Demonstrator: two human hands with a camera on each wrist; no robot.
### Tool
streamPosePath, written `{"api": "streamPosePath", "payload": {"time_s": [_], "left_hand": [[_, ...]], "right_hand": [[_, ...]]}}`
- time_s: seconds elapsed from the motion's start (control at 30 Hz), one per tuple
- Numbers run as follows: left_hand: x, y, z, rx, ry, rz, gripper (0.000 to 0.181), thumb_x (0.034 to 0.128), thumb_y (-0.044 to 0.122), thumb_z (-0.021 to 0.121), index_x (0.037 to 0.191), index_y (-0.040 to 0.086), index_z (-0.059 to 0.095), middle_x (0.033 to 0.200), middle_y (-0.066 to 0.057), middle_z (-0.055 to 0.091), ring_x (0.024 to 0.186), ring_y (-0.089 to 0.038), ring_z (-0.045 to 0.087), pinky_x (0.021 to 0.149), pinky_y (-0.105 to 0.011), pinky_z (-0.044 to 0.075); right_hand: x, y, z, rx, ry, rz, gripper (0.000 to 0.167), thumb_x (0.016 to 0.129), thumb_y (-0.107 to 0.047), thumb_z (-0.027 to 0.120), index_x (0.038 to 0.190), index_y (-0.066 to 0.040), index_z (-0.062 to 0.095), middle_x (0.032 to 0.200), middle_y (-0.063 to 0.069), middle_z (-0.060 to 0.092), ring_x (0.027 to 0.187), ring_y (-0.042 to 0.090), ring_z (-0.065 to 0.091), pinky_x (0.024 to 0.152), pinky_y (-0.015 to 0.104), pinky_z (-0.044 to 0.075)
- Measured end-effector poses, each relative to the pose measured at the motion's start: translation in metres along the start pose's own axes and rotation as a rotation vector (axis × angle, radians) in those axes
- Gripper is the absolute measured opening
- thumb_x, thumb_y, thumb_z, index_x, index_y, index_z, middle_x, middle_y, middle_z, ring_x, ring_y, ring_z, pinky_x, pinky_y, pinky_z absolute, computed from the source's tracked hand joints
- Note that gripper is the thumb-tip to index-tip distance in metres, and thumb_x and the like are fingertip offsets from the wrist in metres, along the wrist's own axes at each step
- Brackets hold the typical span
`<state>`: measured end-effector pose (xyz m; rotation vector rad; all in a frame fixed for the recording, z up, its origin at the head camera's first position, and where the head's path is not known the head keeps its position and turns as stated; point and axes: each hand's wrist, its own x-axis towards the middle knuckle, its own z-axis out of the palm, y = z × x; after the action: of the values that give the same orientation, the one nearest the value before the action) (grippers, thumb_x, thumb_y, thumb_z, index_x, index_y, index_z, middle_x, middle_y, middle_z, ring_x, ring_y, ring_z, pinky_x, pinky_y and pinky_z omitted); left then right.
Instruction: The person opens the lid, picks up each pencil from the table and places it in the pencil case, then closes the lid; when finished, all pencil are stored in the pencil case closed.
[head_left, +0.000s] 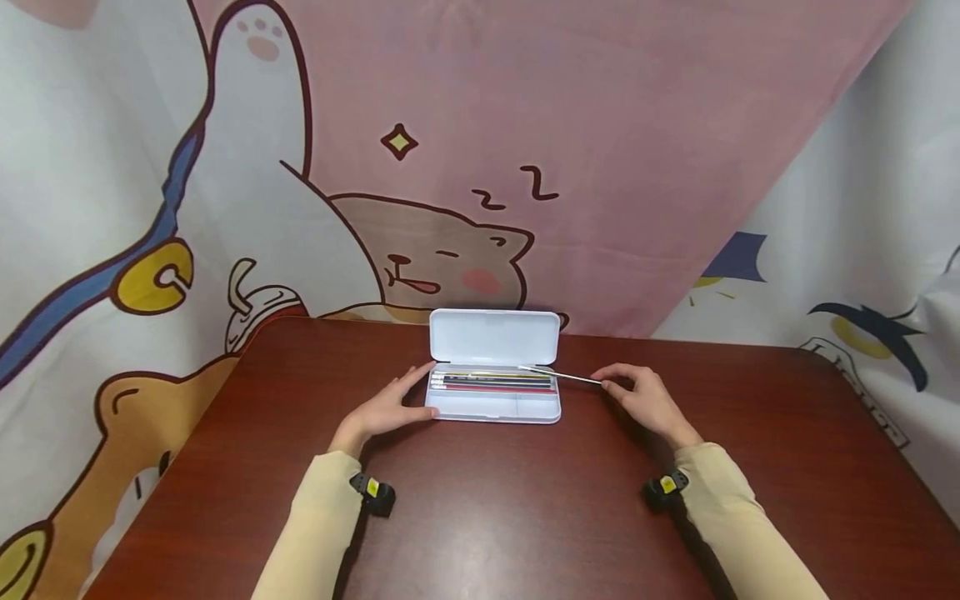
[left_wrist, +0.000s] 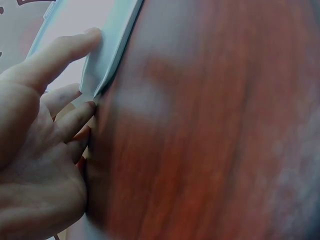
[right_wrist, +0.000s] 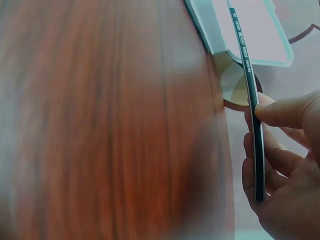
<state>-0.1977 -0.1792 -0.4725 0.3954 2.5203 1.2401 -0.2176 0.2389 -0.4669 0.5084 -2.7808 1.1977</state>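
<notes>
A white pencil case point(head_left: 474, 407) lies on the table with its lid point(head_left: 494, 337) raised at the back. Several pencils point(head_left: 491, 382) in dark, red and yellow tones lie side by side in its rear compartment. At the case's left side, my left hand point(head_left: 384, 408) touches it with thumb and fingers spread apart; the thumb is at the front corner in the head view. My right hand point(head_left: 648, 403) pinches a dark pencil point(right_wrist: 246, 65) with pale lettering between thumb and fingers. That pencil slants, its far end above the case's right rear part.
The dark reddish-brown wooden table point(head_left: 495, 508) extends around the case. Behind it hangs a cloth point(head_left: 615, 167) with cartoon animals. A small black device point(head_left: 378, 497) is strapped to the left wrist, and another device point(head_left: 662, 490) to the right.
</notes>
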Motion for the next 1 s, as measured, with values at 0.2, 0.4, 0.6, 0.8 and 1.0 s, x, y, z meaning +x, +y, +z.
{"api": "streamPosePath", "payload": {"time_s": [0.2, 0.4, 0.6, 0.8, 1.0], "left_hand": [[-0.001, 0.002, -0.001, 0.001, 0.002, -0.013, 0.083, 0.0847, 0.031, 0.072, 0.153, 0.016, 0.028, 0.157, -0.020, 0.017, 0.144, -0.039, 0.007, 0.107, -0.065, 0.013], [-0.001, 0.003, -0.002, 0.013, 0.001, -0.015, 0.084, 0.0843, 0.032, 0.072, 0.153, 0.016, 0.028, 0.157, -0.020, 0.017, 0.144, -0.039, 0.007, 0.107, -0.065, 0.013], [0.000, 0.002, -0.001, 0.018, -0.002, -0.015, 0.084, 0.0845, 0.033, 0.072, 0.153, 0.016, 0.028, 0.158, -0.019, 0.017, 0.145, -0.038, 0.006, 0.108, -0.065, 0.013], [0.000, 0.002, 0.000, 0.021, -0.005, -0.035, 0.084, 0.0848, 0.033, 0.071, 0.154, 0.017, 0.027, 0.158, -0.019, 0.016, 0.145, -0.038, 0.006, 0.107, -0.066, 0.012], [0.000, 0.001, -0.001, 0.029, -0.006, -0.030, 0.084, 0.0850, 0.034, 0.071, 0.154, 0.016, 0.027, 0.158, -0.020, 0.015, 0.144, -0.039, 0.007, 0.107, -0.065, 0.013]], "right_hand": [[0.011, -0.007, 0.013, 0.016, -0.012, -0.002, 0.018, 0.090, 0.003, 0.061, 0.103, -0.003, 0.072, 0.101, 0.011, 0.069, 0.094, 0.026, 0.059, 0.086, 0.047, 0.044], [0.017, -0.012, 0.024, 0.026, -0.002, -0.015, 0.018, 0.089, 0.003, 0.062, 0.101, -0.004, 0.073, 0.101, 0.010, 0.069, 0.096, 0.025, 0.059, 0.088, 0.046, 0.044], [0.023, -0.020, 0.033, 0.048, 0.023, -0.055, 0.019, 0.087, 0.005, 0.063, 0.100, -0.004, 0.074, 0.100, 0.009, 0.070, 0.097, 0.025, 0.061, 0.089, 0.047, 0.045], [0.029, -0.032, 0.043, 0.066, 0.012, -0.063, 0.019, 0.087, 0.006, 0.062, 0.101, -0.002, 0.073, 0.103, 0.013, 0.069, 0.101, 0.028, 0.061, 0.091, 0.047, 0.045], [0.033, -0.044, 0.054, 0.078, -0.009, -0.064, 0.020, 0.087, 0.007, 0.062, 0.100, -0.002, 0.073, 0.105, 0.014, 0.068, 0.101, 0.029, 0.061, 0.091, 0.047, 0.045]]}}
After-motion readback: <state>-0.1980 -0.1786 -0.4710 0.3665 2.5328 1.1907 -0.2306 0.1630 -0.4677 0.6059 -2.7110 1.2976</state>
